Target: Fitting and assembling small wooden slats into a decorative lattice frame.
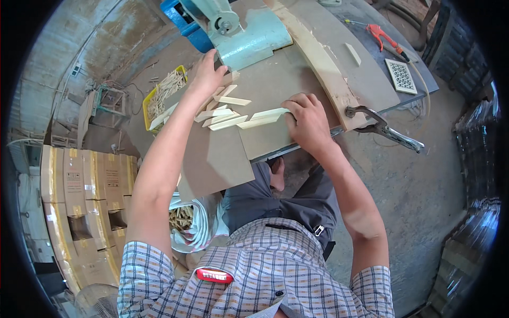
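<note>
At the far left of the worktop, my left hand reaches to the edge of a machine's teal metal guard. Its thumb and forefinger are apart, with nothing seen between them; the other fingers are partly hidden. My right hand is closed, its fingers curled at the end of a pale wooden strip with slanted ends. Between my hands lie several similar loose wooden strips, some overlapping. Another short wood piece lies just beside my left thumb.
A long wooden board is held at the table edge by a locking clamp. Right of it lie a red air gun and a patterned square panel. A yellow crate, a white sack and stacked cartons stand left.
</note>
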`<state>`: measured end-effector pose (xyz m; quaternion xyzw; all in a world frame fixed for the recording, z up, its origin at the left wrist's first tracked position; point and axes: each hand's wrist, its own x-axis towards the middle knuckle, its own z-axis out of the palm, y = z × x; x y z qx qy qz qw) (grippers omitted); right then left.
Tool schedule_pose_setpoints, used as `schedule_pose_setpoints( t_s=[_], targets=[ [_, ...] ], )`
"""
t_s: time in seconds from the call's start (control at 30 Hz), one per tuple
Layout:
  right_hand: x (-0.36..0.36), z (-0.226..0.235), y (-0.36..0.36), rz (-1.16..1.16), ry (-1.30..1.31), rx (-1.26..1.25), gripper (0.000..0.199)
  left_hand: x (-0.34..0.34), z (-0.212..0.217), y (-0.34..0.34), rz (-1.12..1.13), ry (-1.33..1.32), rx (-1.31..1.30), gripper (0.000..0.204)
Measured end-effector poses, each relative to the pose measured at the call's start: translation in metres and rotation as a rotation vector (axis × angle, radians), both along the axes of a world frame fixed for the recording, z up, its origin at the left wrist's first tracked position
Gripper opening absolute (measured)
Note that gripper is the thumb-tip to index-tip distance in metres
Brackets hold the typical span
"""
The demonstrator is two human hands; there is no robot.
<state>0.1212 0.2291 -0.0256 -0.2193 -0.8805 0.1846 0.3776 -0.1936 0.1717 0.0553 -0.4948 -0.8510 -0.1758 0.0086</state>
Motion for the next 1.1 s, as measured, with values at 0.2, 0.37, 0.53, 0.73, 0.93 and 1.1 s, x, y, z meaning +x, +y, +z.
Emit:
schedule_pose_setpoints(
  t_s=[0.2,0.37,0.53,0.73,0.93,1.1],
  targets=[
    [0.007,0.001,-0.003,-0.044,-0.128,0.082,0.015,0.086,-0.023,-0.104,-0.495,0.238,0.214,0.03],
    [0.019,0.008,-0.012,-0.325,-0.238,0.245,0.012,0.114,-0.046,-0.121,-0.529,0.164,0.259,0.022],
    [0.012,0.016,0.01,-0.486,-0.402,0.366,0.013,0.105,-0.052,-0.114,-0.56,0.174,0.306,0.021],
    [-0.013,0.023,0.048,-0.537,-0.555,0.365,0.015,0.102,-0.06,-0.11,-0.555,0.061,0.372,0.019],
    [-0.064,0.028,0.093,-0.503,-0.506,0.349,0.019,0.099,-0.062,-0.11,-0.565,0.102,0.411,0.017],
    [-0.062,0.038,0.081,-0.386,-0.298,0.242,0.023,0.098,-0.063,-0.11,-0.56,0.135,0.445,0.016]
  ],
)
